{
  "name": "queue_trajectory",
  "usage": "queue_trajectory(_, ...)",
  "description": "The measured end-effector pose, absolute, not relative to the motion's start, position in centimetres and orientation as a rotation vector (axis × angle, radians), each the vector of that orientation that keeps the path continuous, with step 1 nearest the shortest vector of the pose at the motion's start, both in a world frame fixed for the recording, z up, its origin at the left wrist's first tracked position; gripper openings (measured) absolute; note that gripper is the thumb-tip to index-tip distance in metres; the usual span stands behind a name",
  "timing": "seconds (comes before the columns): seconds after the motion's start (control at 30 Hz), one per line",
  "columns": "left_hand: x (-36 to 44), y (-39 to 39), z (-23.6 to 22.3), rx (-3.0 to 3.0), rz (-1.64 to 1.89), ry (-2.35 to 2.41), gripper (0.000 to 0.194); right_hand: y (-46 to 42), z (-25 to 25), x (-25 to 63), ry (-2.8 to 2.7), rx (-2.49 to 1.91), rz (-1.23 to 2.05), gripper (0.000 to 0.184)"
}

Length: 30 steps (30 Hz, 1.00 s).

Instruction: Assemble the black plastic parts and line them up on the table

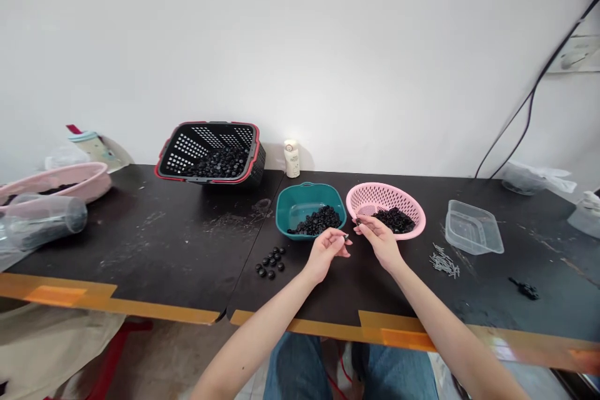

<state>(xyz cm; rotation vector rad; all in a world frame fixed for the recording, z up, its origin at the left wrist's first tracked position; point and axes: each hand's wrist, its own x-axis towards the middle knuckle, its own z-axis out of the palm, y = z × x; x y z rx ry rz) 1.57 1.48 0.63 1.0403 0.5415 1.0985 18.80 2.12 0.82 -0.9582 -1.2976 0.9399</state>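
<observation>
Over black tabletop, left fingers pinched on small part; right fingers pinched on black piece.

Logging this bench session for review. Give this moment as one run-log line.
left hand: pinching small part | right hand: fingertips near pink colander | beside: teal bowl | both hold black pieces

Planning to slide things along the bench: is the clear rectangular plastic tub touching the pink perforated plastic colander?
Apart: the head view shows dark tabletop between the tub and the colander.
</observation>
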Motion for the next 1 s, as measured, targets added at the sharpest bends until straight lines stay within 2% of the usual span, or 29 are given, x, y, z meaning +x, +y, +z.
queue_trajectory(0.2,2.2,1.0,0.0,1.331,1.395,0.839,0.025,1.5,-0.1,17.7,-1.106,-0.858,1.305,0.034)
queue_trajectory(0.6,2.6,0.2,-0.7,1.587,1.512,0.962,0.022,0.7,0.0,18.6,-1.52,-0.955,0.924,0.029)
queue_trajectory(1.0,2.8,0.2,-0.9,1.643,1.489,0.99,0.02,0.3,0.4,18.1,-1.345,-0.961,1.042,0.023)
